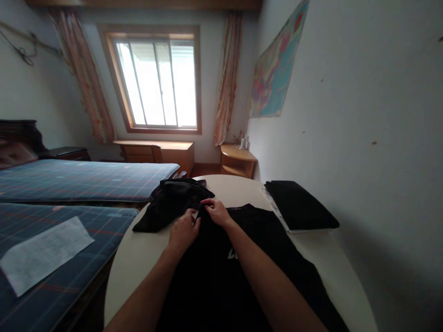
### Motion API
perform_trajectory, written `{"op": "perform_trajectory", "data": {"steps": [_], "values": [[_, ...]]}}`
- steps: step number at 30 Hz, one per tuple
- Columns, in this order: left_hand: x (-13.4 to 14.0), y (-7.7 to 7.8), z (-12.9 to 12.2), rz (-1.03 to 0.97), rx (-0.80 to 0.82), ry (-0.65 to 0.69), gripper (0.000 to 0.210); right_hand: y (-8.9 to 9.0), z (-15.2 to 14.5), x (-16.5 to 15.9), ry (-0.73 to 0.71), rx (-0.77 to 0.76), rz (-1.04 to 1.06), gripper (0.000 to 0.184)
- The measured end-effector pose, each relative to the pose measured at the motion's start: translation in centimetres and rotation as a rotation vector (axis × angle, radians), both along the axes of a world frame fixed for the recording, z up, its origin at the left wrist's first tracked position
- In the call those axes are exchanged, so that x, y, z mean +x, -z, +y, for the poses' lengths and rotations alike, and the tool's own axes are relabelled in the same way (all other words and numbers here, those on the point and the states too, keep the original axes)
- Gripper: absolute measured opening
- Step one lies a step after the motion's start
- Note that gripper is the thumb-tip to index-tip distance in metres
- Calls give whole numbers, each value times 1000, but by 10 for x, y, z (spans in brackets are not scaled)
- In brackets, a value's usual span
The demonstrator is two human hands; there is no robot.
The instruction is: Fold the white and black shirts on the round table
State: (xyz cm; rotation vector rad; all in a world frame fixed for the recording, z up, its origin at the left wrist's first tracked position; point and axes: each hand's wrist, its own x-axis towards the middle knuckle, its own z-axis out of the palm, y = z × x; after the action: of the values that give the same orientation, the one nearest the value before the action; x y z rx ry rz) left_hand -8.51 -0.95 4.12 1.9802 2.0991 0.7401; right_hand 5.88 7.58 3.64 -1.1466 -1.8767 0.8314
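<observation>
A black T-shirt (211,276) with a small white print on its chest lies spread over the round cream table (124,276), its collar pointing away from me. My right hand (217,213) reaches across it and pinches the fabric near the left shoulder. Just beside it, my left hand (183,231) has its fingers curled on the shirt's left edge, thumb against the cloth. Past both hands sits a crumpled heap of black cloth (169,196), close to the right fingertips. The shirt's lower part runs out of view beneath my forearms.
A folded black garment (301,205) rests on whitish plastic at the table's right, near the wall. To the left stand beds with blue plaid mattresses (86,177), one bearing a paper sheet (46,253). A desk (173,150) and corner shelf (237,154) stand beyond.
</observation>
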Motion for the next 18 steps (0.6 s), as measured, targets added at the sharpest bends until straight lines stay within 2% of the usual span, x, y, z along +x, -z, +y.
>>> {"op": "perform_trajectory", "data": {"steps": [4, 8, 11, 14, 16, 18], "values": [[-2, 2, -1, 92, -100, -30, 42, 11, 0, -9, -52, 2, 5, 50], [-8, 5, 0, 136, -179, -35, 38, 22, -14, -11, -72, 90, -78, 64], [-8, 3, -1, 172, -159, -29, 34, 23, -29, -9, -52, 233, -303, 60], [-1, 2, -3, 222, -16, -14, 29, 18, -45, -2, 2, 310, -529, 50], [6, 4, -3, 216, 95, 73, 31, 15, -54, 8, 36, 341, -618, 45], [13, 11, -3, 200, 126, 211, 40, 12, -58, 22, 81, 357, -666, 42]]}}
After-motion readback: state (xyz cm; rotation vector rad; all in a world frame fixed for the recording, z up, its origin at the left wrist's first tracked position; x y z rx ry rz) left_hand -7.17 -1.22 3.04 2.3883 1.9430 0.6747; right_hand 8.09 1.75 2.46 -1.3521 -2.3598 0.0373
